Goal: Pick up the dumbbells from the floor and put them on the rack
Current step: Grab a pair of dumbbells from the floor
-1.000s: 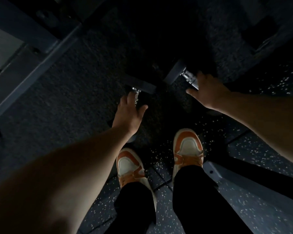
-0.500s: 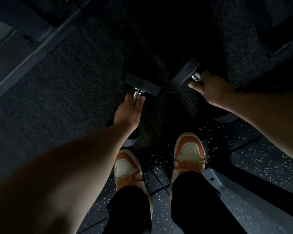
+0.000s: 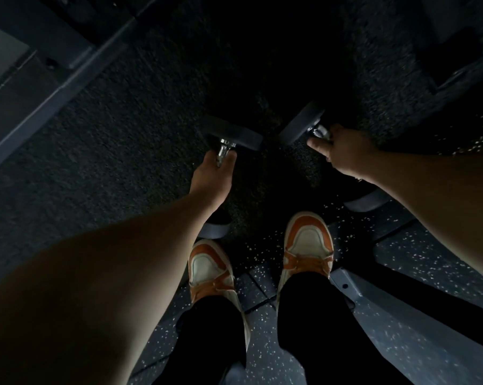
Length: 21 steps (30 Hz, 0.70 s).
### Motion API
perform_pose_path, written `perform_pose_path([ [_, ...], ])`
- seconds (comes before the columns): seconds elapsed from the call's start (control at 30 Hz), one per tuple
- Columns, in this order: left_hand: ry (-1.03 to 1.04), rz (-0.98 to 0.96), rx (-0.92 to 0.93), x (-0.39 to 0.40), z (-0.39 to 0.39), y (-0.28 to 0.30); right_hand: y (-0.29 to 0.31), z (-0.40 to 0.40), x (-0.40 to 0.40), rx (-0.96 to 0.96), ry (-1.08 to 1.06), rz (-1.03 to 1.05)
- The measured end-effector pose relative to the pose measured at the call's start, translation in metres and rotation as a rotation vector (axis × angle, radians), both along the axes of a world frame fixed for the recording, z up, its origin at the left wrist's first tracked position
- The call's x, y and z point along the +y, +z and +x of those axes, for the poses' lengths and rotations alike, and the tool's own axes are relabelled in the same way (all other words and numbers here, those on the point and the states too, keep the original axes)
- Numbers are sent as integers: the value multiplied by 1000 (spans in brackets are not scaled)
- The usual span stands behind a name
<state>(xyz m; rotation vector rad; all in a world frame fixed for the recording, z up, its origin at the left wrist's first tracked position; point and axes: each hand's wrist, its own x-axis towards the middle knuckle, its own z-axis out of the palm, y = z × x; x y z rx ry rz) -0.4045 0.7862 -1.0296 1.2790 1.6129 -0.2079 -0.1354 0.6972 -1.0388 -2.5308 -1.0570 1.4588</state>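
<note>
Already both hands grip: left hand and right hand each have fingers closed around a dumbbell handle. Lifted unevenly, the left dumbbell or right dumbbell could drop onto the shoes; the dim view probably hides any looseness of grip.

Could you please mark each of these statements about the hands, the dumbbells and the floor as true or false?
1. Each hand is closed on the handle of a dumbbell. True: the left hand grips the left dumbbell and the right hand grips the right dumbbell.
2. The dumbbell handles are shiny metal. True.
3. The person wears blue shoes. False: the shoes are orange and white.
4. Both dumbbells already sit on a rack. False: they are low by the dark floor mat, ahead of the feet.
5. The person's forearms are covered by long sleeves. False: both forearms are bare.
</note>
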Motion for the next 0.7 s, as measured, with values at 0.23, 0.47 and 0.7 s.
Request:
perform_pose_path([
  [0.23,165,-67,-26,-25,10,54,42,-27,-42,53,-170,-62],
  [0.47,194,-132,-24,-50,22,154,134,-53,-75,51,-352,-65],
  [0.7,131,-151,17,-62,34,273,257,-59,-80,103,-486,11],
])
